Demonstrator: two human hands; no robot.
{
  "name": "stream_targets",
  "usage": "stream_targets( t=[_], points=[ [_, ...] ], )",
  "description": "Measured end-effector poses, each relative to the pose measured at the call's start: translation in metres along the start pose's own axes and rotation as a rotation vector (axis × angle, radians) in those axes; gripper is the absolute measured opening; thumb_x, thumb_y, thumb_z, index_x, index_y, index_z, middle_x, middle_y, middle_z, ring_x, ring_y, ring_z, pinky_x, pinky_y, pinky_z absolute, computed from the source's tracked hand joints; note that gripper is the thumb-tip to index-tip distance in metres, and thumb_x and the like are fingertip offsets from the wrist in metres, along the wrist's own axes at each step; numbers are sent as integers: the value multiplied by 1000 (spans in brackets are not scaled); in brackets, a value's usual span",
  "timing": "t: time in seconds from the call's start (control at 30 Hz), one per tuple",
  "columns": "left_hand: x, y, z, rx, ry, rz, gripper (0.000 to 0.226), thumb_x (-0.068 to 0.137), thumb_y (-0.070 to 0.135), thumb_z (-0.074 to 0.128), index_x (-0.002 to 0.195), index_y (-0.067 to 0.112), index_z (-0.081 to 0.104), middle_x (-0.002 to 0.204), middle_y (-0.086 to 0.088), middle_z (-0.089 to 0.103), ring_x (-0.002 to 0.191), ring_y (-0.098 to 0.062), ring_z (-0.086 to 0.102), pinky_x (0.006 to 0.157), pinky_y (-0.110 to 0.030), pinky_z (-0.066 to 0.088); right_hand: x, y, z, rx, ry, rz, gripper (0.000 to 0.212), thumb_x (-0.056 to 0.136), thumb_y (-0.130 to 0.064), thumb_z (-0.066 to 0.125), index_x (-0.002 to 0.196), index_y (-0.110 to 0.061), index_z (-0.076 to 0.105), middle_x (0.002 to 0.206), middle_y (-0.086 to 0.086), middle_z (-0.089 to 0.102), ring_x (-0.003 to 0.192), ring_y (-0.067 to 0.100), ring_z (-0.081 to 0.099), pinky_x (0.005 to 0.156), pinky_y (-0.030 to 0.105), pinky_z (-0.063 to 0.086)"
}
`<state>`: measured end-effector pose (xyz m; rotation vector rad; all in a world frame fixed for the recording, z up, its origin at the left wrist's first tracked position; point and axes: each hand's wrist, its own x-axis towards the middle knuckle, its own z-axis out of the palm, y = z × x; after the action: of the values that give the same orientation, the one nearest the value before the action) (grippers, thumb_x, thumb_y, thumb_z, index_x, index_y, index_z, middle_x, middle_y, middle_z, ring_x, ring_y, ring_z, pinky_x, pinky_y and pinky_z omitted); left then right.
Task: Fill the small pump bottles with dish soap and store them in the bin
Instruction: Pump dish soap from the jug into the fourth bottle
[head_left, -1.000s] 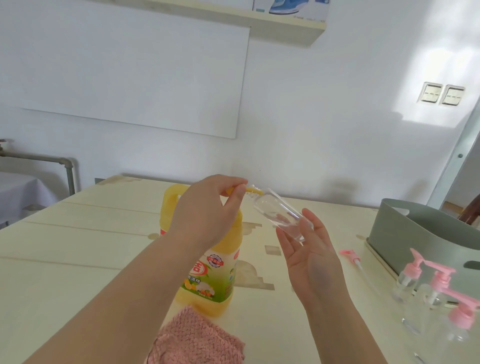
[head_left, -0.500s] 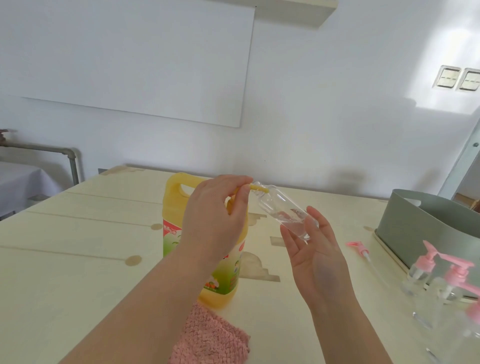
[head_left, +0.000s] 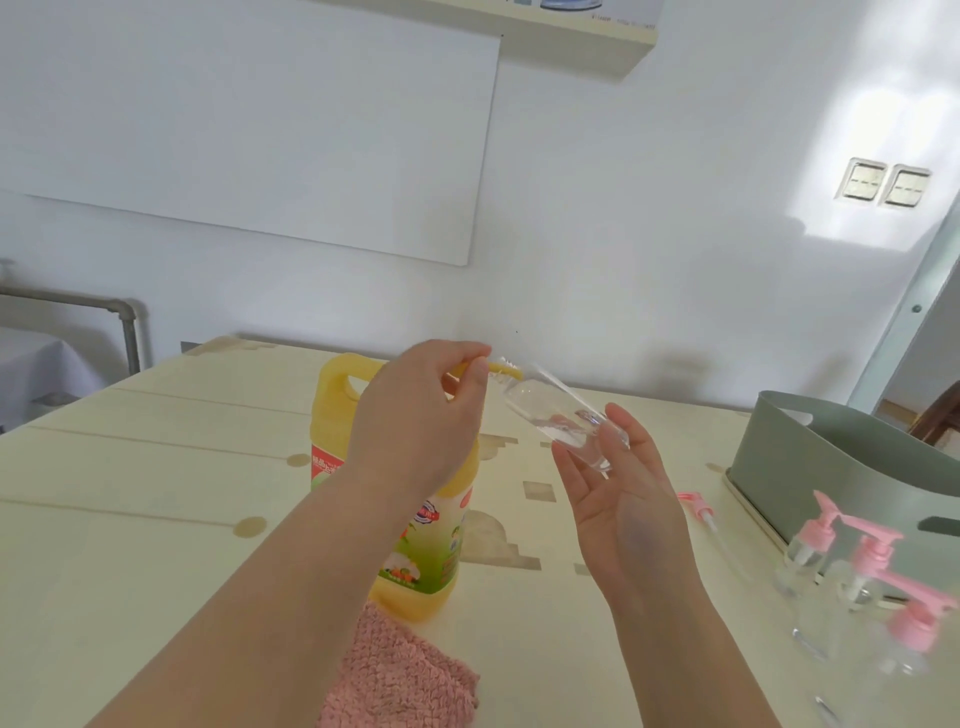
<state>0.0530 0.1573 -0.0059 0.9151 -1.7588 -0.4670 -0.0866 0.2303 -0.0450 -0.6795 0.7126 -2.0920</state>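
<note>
Working over a pale table (head_left: 130, 493), with the left hand (head_left: 415, 421) curled on top of a yellow dish soap jug (head_left: 421, 551) and pinching its yellow pump spout (head_left: 506, 370) between thumb and forefinger. Holding a clear, capless small bottle (head_left: 545, 415) in the air with the right hand (head_left: 623, 514), palm up, gripping the bottle's base between the thumb and nearly straight fingers. Tilting that bottle so its mouth points to 10 o'clock and meets the tip of the spout; not possible to tell whether any soap is inside. Standing the jug upright on the table directly under the left hand, with a pink knitted cloth (head_left: 400, 675) right at its base at 6 o'clock. Having a loose pink pump head (head_left: 696, 504) with its dip tube lying flat on the table at 3 o'clock of the right hand, apart from it. Having a grey-green bin (head_left: 831, 467) on the table farther out at 3 o'clock, and just in front of it, at 4 o'clock, three clear pump bottles (head_left: 872, 566) with pink tops standing upright near one another. Facing a white wall with a whiteboard (head_left: 249, 130) at 11 o'clock, a shelf (head_left: 571, 31) at 12 o'clock and two wall switches (head_left: 883, 184) at 2 o'clock.
</note>
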Motion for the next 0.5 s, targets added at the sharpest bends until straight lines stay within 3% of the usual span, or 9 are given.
stream_targets(
  t=[0.1, 0.27, 0.4, 0.5],
  points=[
    [-2, 1, 3, -34, 24, 7, 24, 95, 35, 47, 109, 32, 67, 96, 23, 60, 83, 5, 53, 75, -18, 39, -1, 0, 1, 5, 1, -2, 17, 92, -8, 53, 108, -13, 58, 84, 5, 74, 83, 23, 67, 87, 31, 55],
    [-7, -9, 10, -157, 116, 11, 20, 93, 29, 51, 100, 30, 70, 80, 26, 59, 65, 7, 49, 64, -14, 35, -2, 11, -3, 47, 15, 27, 18, 89, -10, 56, 106, -14, 61, 87, 4, 71, 83, 23, 68, 86, 30, 57],
    [-12, -9, 16, -122, 148, -5, 20, 93, 30, 52, 100, 32, 69, 76, 31, 52, 82, -7, 47, 71, -18, 37, -2, 15, -6, 45, 29, 32, 16, 91, -9, 55, 105, -14, 60, 86, 3, 73, 81, 21, 68, 86, 29, 57],
    [-16, -12, 18, -80, 162, 1, 20, 93, 32, 51, 102, 34, 69, 74, 31, 51, 81, -8, 44, 71, -22, 36, -1, 17, -8, 36, 27, 42, 18, 87, -10, 57, 104, -14, 61, 84, 3, 72, 78, 20, 68, 86, 30, 57]
  ],
)
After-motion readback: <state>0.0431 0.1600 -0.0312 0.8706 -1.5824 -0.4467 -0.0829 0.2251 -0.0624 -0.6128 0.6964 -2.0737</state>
